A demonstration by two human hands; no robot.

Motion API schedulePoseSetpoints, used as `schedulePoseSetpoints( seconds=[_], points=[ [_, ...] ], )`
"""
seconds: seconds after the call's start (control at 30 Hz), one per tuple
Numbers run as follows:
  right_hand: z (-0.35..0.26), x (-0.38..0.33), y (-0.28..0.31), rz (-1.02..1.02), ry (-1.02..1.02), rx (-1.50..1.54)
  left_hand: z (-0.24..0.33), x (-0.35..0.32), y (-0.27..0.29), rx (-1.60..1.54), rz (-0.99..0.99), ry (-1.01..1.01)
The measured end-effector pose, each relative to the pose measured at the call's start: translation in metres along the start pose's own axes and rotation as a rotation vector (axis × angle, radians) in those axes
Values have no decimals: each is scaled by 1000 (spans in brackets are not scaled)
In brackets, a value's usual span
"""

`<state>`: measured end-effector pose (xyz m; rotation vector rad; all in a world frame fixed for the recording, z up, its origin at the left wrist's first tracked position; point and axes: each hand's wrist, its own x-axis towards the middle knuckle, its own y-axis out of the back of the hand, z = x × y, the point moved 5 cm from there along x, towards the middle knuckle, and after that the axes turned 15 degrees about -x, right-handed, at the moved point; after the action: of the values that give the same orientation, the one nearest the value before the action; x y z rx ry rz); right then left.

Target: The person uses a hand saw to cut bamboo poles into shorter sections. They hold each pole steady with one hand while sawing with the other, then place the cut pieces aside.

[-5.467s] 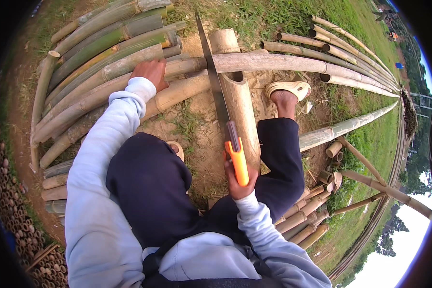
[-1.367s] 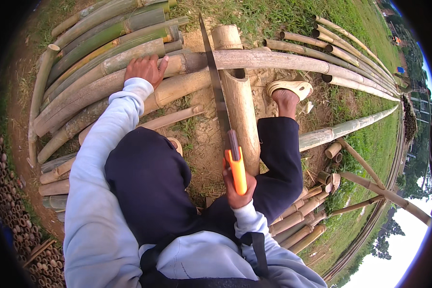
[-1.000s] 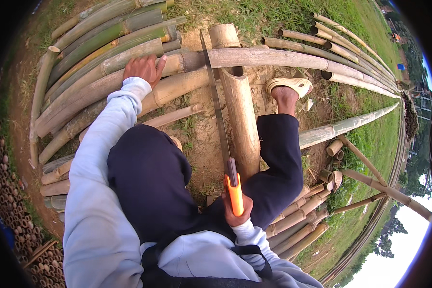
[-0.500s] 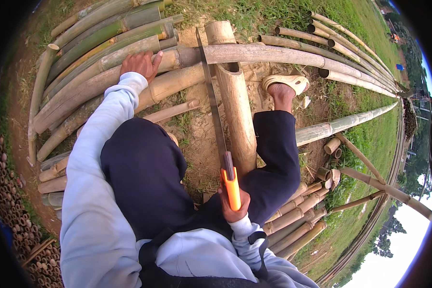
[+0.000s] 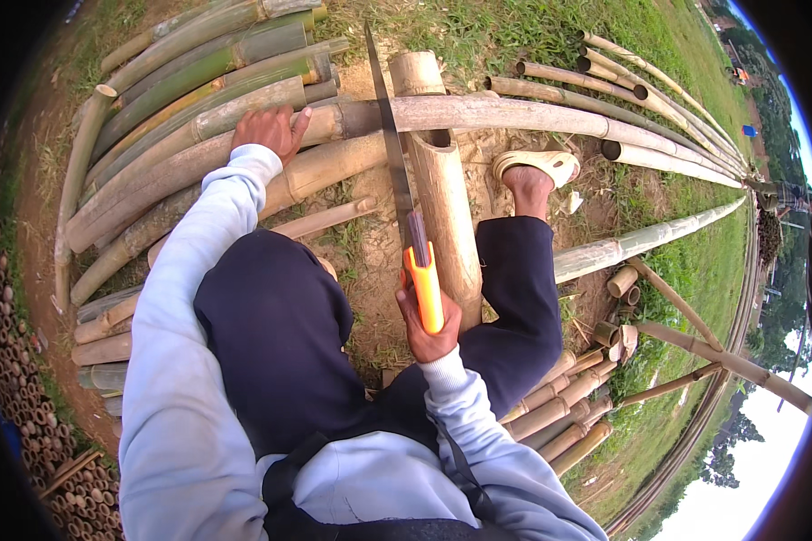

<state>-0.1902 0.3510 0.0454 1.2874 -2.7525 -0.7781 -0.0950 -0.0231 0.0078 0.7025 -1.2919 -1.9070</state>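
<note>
The right grip (image 5: 435, 339) is curled snugly around the orange handle (image 5: 429, 287) of a handsaw (image 5: 399, 167), with no slack showing; were that hold to loosen mid-stroke, the long blade (image 5: 382, 95) could skew and bind, or swing toward the dark-trousered knees (image 5: 275, 293) close by. The left grip (image 5: 271, 132) is loosely spread, palm down, seeming to press on the bamboo pole (image 5: 505, 112) rather than clasp it. That pole lies across a thick bamboo support (image 5: 451, 207), with the saw over it just left of the crossing; how deep any cut goes is hidden. Round on round, the pole might roll if the left grip's weight shifted, and the blade might skip along the hard rind toward that grip. A sag on the left side could pinch the blade or tear a ragged split. The handle looks like smooth moulded plastic, the blade thin, dark, tapering metal. The support is a stout, straw-coloured hollow tube; the pole is slimmer, dry-looking, ringed at its nodes. Beyond the cream clog (image 5: 532, 159), slender poles (image 5: 663, 161) show dark round mouths, while greener, glossier stems (image 5: 185, 81) lie side by side to the left.
</note>
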Motion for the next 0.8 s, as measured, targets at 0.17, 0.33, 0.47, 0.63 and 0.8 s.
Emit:
schedulePoseSetpoints(
  seconds=[0.17,0.33,0.47,0.63,0.8],
  points=[
    [8,-76,29,58,-11,-104,3,-2,-9,-6,101,-53],
    [-16,82,-14,71,146,-103,11,7,-8,-16,66,-48],
    [-8,54,-12,-9,73,-7,3,8,-2,-34,92,-72],
    [8,-92,40,38,-12,-161,0,1,-6,-32,100,-51],
    [2,16,9,58,45,-94,8,-6,-11,-8,75,-48]
  ],
)
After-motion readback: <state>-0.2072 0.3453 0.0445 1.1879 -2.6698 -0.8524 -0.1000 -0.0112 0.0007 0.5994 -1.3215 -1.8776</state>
